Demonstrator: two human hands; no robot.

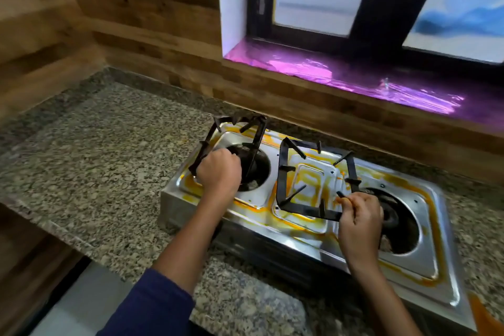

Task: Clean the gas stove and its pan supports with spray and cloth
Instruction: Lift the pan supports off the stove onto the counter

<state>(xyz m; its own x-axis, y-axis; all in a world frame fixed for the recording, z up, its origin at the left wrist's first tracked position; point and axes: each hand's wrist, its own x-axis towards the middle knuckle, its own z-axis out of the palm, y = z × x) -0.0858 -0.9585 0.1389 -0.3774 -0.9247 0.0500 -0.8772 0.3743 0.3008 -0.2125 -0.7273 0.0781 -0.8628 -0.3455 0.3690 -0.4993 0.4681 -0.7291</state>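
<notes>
A steel two-burner gas stove (305,229), smeared with yellow-orange stains, stands on the granite counter. My left hand (218,172) grips the near side of the left black pan support (240,133), which is tilted up over the left burner (256,169). My right hand (360,221) grips the near right corner of the right pan support (308,180); that support sits shifted over the stove's middle panel, left of the right burner (395,221). No spray bottle or cloth is in view.
The speckled granite counter (103,150) stretches to the left and front of the stove. A wood-panelled wall (152,35) runs behind. A window sill with a purple sheen (354,73) lies above the stove. An orange stain (480,311) marks the counter at the stove's near right corner.
</notes>
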